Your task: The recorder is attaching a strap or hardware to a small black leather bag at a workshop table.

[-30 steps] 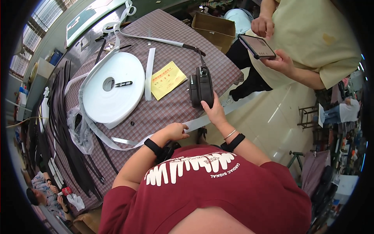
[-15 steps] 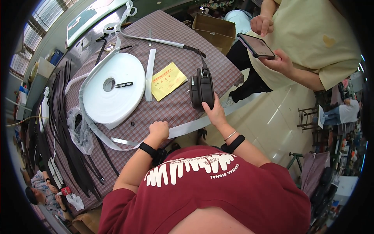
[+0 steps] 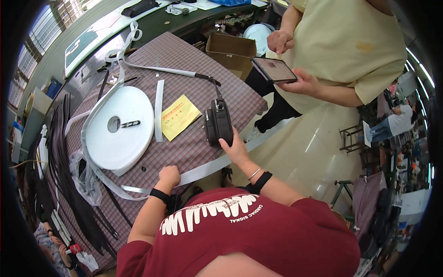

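A small black bag [image 3: 218, 124] stands near the table's right edge, its strap running to a white band at the back. My right hand [image 3: 235, 148] grips its lower right side, the thumb on the near face and the other fingers hidden. My left hand [image 3: 170, 176] is closed in a fist at the near table edge; what it holds, if anything, is hidden. A wide white strip [image 3: 203, 171] passes by that fist and along the edge. To the left lies a big white roll of tape [image 3: 115, 147] with black thread snips [image 3: 130, 124] on top.
A yellow paper slip [image 3: 180, 117] and a short white strip [image 3: 159, 111] lie on the checked tablecloth [image 3: 177, 60]. Black straps [image 3: 69, 175] and a clear plastic bag [image 3: 85, 177] fill the left side. At the right, another person's hand [image 3: 304, 83] holds a phone; a cardboard box [image 3: 230, 48] stands behind.
The whole view has shifted, so the table and things on it appear farther left and a little lower. Both hands keep their places, the right one still on the bag.
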`<state>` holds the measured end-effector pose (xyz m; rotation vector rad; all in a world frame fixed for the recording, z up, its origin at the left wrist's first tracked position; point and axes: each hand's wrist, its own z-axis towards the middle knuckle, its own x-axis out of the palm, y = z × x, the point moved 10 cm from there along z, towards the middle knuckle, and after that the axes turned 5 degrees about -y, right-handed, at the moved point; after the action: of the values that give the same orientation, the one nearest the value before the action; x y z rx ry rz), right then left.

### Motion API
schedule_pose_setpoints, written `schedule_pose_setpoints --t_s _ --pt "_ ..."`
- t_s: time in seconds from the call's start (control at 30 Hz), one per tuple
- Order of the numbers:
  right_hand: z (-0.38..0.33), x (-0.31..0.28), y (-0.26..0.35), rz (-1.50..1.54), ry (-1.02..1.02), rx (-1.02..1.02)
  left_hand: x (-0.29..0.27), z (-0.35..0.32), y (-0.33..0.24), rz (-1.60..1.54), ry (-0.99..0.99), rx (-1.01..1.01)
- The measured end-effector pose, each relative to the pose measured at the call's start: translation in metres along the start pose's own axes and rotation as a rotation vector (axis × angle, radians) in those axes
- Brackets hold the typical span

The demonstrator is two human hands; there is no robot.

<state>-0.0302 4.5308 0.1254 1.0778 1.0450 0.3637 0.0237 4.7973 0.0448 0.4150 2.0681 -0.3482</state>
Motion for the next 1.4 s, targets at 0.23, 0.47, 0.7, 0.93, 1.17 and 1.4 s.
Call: schedule_pose_setpoints --t_s 0.23,0.47,0.7,0.93,1.17,1.4 --pt "0.0 -0.003 0.004 0.027 0.007 0.004 0.001 0.001 -0.001 0.005 0.013 -0.008" --pt "-0.001 -0.002 0.002 0.004 0.008 0.009 0.002 0.001 -0.002 0.017 -0.023 0.002" --pt "0.0 0.0 0.001 0.007 0.001 0.001 0.006 0.005 0.002 -0.009 -0.043 0.008" --pt "0.0 -0.006 0.009 -0.028 0.017 0.027 0.005 0.006 0.0 -0.005 -0.021 0.027" --pt "0.0 -0.005 0.009 -0.012 0.011 -0.002 0.003 0.004 -0.002 -0.002 -0.013 0.03" --pt "-0.001 -0.007 0.009 -0.002 0.015 0.006 0.001 0.003 -0.005 -0.004 0.004 0.028"
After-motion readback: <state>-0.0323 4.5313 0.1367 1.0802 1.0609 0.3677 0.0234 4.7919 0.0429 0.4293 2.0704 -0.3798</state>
